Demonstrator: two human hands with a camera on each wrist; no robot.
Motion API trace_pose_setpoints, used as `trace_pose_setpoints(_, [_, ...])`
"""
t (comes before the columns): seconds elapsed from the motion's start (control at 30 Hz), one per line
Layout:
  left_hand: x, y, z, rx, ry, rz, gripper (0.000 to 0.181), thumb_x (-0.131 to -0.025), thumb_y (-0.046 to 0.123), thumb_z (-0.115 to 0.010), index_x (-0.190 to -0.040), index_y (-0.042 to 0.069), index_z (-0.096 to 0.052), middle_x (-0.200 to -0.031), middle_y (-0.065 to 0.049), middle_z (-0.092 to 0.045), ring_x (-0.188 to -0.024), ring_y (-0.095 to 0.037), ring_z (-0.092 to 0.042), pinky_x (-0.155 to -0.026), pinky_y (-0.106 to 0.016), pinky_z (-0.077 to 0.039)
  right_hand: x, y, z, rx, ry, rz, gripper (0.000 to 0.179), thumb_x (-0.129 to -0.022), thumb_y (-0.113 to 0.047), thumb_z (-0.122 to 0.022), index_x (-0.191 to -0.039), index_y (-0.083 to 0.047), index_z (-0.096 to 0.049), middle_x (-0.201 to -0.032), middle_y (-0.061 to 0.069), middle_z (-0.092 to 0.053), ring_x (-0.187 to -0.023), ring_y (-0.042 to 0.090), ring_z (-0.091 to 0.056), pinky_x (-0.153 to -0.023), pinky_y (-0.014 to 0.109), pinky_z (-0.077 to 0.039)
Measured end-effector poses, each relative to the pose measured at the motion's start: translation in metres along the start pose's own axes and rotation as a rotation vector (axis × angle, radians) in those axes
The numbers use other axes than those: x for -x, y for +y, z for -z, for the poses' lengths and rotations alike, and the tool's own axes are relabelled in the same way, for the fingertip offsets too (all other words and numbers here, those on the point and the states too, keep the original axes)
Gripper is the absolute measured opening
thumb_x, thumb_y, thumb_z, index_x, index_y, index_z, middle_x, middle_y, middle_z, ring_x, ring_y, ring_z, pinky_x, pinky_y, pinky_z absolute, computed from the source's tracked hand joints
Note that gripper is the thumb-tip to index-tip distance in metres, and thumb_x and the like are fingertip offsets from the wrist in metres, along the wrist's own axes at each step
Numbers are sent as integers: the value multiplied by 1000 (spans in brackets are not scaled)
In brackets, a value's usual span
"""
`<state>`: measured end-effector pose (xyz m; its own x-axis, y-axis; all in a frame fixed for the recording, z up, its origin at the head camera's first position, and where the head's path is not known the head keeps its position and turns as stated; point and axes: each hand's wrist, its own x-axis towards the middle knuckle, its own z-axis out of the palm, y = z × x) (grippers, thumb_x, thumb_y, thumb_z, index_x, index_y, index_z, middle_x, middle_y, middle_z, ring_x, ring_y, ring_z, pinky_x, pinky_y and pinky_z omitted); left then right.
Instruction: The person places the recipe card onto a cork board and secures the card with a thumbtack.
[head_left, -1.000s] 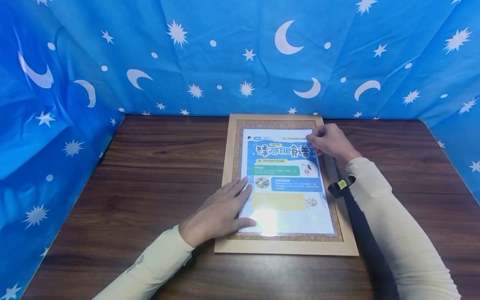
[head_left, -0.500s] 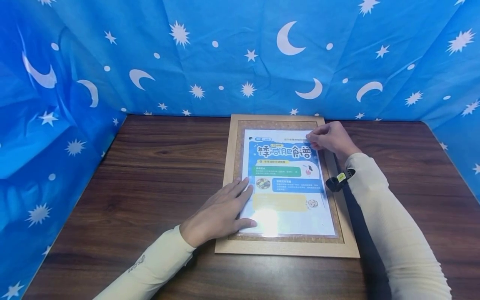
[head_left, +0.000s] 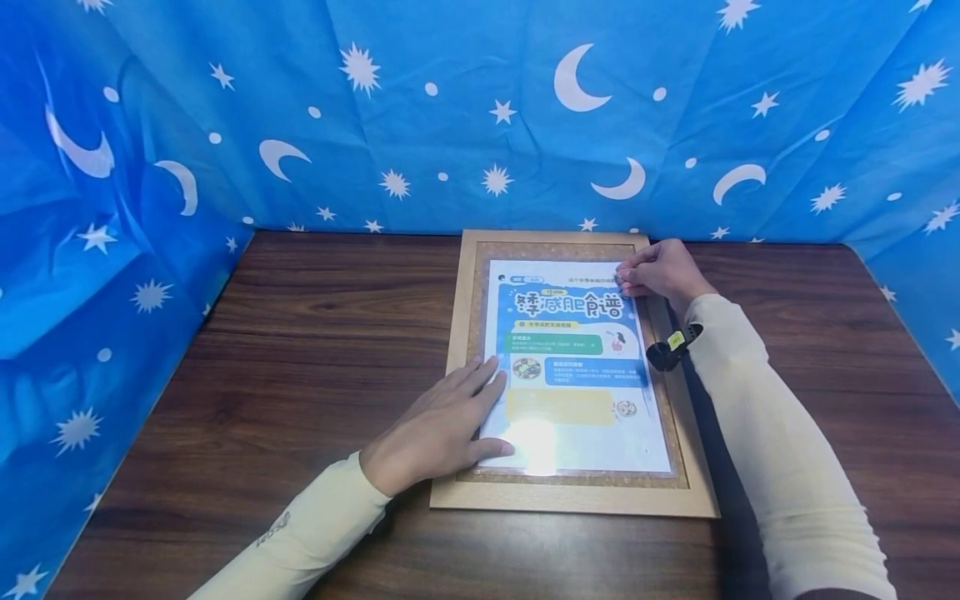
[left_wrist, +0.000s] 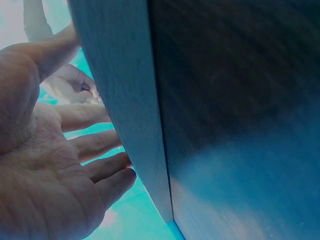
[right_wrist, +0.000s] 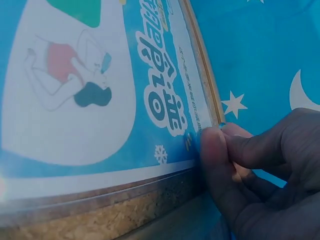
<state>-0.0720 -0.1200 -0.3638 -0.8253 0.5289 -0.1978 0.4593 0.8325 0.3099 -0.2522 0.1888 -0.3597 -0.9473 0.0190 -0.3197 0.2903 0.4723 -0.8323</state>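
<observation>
A laminated sheet (head_left: pixel 570 450) printed in blue with Chinese characters lies on a cork board (head_left: pixel 555 249) inside a light wooden frame (head_left: pixel 577 498). My left hand (head_left: pixel 435 421) rests with spread, straight fingers across the frame's left side, fingertips on the sheet's edge; the left wrist view shows its palm (left_wrist: pixel 55 170) beside the frame. At the sheet's upper right corner, my right hand (head_left: pixel 663 271) pinches what looks like a small teal push pin (right_wrist: pixel 222 125) between thumb and finger. Most of it is hidden by the fingertips, so whether its point is in the cork cannot be seen.
The framed board lies on a dark wood-grain table (head_left: pixel 300 333). Its far side is close to a blue cloth (head_left: pixel 465 108) with white moons and stars, which surrounds the table at the back and sides. Glare whitens the sheet's lower part.
My right wrist and forearm have swung a little to the left and the hand has risen slightly, its fingertips still at the sheet's corner. My left hand keeps its place.
</observation>
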Motion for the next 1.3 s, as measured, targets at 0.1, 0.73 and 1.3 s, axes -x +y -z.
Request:
trace_pose_setpoints(0.1, [0, 0, 0, -4, 1, -3, 84, -86, 56, -59, -149, 9, -29, -157, -9, -15, -144, -26, -9, -116, -43, -12, -1, -2, -1, 27, 2, 1, 26, -92, -10, -61, -115, 2, -63, -105, 18, -64, -80, 19, -69, -78, 31, -56])
trace_pose_setpoints(0.73, [0, 0, 0, 0, 3, -4, 84, -86, 56, -58, -149, 8, -28, -157, -10, -14, -144, -27, -9, -116, -42, -12, -6, -7, -3, 101, -24, 13, 23, -91, -10, -62, -107, 5, -66, -92, 15, -65, -75, 21, -65, -74, 30, -56])
trace_pose_setpoints(1.3, [0, -1, 0, -5, -2, 0, 84, -86, 56, -58, -149, 9, -28, -157, -9, -14, -144, -26, -8, -116, -42, -12, -8, -9, -1, 87, -49, -21, 26, -89, -11, -63, -110, 6, -60, -90, 15, -65, -77, 22, -67, -76, 33, -56])
